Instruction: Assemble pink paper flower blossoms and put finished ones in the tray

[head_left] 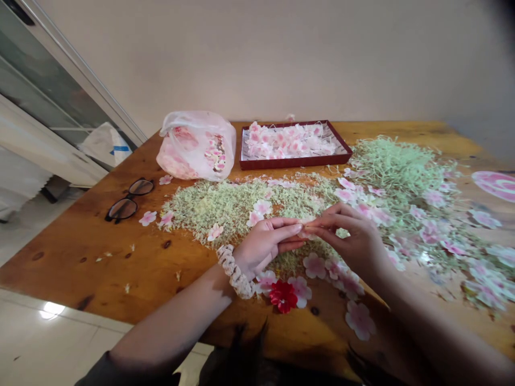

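Flower [307, 234], pale and mostly hidden, is pinched by both the left hand [259, 241] and the right hand [358, 236], above green fluff [209, 206] on the counter [80, 246]. Pink flowers [360, 320] lie scattered around; a red flower [283, 296] sits near the scrunchie [236, 273], and a tray [295, 161] of blossoms [281, 140] stands farther back.

Smooth knotty wood table [76, 262] with a varnished gloss. On it, a shallow maroon box [295, 162], apparently cardboard. Left of the box, a thin, wrinkled, translucent plastic bag [175, 158]; right of it, matt stringy green strands [394, 166]. In front of it, smooth, thin cloth-like pink blossoms [360, 320] and a gathered cloth scrunchie [234, 271].
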A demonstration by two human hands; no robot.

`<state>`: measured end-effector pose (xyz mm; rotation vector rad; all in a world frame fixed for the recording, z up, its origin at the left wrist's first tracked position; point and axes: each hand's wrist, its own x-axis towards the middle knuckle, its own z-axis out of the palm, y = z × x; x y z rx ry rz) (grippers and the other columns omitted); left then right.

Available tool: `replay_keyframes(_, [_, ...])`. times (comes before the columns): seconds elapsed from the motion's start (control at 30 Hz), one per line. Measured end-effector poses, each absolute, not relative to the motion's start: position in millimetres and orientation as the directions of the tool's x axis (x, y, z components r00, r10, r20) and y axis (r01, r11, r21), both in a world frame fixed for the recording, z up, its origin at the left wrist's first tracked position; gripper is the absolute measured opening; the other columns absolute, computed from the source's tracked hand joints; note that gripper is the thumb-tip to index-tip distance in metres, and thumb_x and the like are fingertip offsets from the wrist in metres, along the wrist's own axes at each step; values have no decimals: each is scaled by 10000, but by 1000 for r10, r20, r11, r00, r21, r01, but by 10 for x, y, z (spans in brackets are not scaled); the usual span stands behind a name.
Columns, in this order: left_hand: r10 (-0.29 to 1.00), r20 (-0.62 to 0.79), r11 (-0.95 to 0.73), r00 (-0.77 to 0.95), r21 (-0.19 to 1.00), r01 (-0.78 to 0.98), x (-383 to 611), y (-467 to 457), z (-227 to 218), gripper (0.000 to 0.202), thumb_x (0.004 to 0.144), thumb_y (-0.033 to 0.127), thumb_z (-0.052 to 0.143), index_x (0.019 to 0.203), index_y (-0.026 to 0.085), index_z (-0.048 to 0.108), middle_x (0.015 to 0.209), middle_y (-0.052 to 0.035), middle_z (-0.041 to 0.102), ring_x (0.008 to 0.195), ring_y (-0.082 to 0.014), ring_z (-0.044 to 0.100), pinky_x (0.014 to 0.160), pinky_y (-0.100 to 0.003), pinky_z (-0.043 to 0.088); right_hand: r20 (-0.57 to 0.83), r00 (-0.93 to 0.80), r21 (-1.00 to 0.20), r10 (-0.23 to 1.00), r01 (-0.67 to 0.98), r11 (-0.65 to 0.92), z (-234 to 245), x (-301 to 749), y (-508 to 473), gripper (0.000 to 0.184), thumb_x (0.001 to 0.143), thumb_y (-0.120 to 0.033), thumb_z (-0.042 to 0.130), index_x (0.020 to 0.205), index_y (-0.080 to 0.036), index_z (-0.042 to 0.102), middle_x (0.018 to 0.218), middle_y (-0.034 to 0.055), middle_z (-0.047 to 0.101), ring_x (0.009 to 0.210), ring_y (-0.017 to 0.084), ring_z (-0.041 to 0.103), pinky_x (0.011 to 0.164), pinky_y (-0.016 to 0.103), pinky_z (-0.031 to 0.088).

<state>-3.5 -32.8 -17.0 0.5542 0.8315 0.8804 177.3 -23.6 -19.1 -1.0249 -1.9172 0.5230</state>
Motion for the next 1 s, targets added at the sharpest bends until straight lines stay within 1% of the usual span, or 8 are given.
replay_keyframes(0.1, [810,-416,577,413,694,-431,-37,-330,-166,59,785,118,653,842,116,668,795,-51,711,749,-121,677,795,-276,518,576,-331,-596,748,456,661,-202,1790,-232,55,795,-197,670,820,-210,717,761,32,569,682,147,563,598,285,466])
replay_keyframes(0.2, [836,-381,524,396,768,-368,-30,-332,-156,87,782,178,672,849,123,665,798,-41,702,745,-116,662,795,-278,511,553,-350,-601,756,460,653,-194,1797,-230,55,789,-223,677,814,-229,726,774,34,561,700,153,567,618,295,483])
replay_keyframes(0.37, [923,-191,252,334,956,-151,-50,-332,-148,181,795,262,657,924,138,676,837,-36,687,731,-112,623,748,-260,497,318,-289,-838,903,359,410,-176,1789,-226,138,772,-356,684,786,-218,690,1037,87,551,940,209,598,634,294,551])
replay_keyframes(0.47, [934,-21,16,357,1000,18,-75,-354,-124,194,845,268,587,980,155,669,905,-57,691,797,-142,631,760,-273,494,164,-295,-945,941,227,236,-203,1796,-210,243,739,-385,711,853,-201,599,1065,89,581,887,196,640,638,300,567])
replay_keyframes(0.57, [918,121,-208,377,958,199,-76,-398,-83,185,872,234,538,986,185,676,952,-48,700,879,-157,638,825,-278,475,87,-352,-958,932,228,176,-229,1806,-201,331,732,-360,720,985,-210,569,932,58,652,812,176,662,668,300,568])
replay_keyframes(0.67, [900,173,-306,399,905,297,-60,-428,-64,189,878,228,525,981,206,682,978,-38,709,922,-166,645,867,-287,460,75,-389,-908,918,353,224,-222,1808,-216,249,768,-331,679,980,-207,637,907,62,683,849,187,662,674,283,565])
replay_keyframes(0.83, [925,37,-90,378,988,123,-57,-377,-147,197,869,259,549,1005,173,662,990,-66,706,923,-170,648,829,-287,486,94,-394,-876,914,403,264,-168,1806,-237,232,761,-368,681,925,-203,669,872,60,692,801,191,666,659,292,574])
replay_keyframes(1.0, [925,-85,103,371,994,-28,-69,-330,-188,242,856,306,578,1028,150,642,1002,-93,702,911,-180,650,790,-295,501,17,-414,-925,910,338,171,-112,1812,-246,324,732,-374,708,986,-185,639,904,75,690,820,206,670,659,302,583])
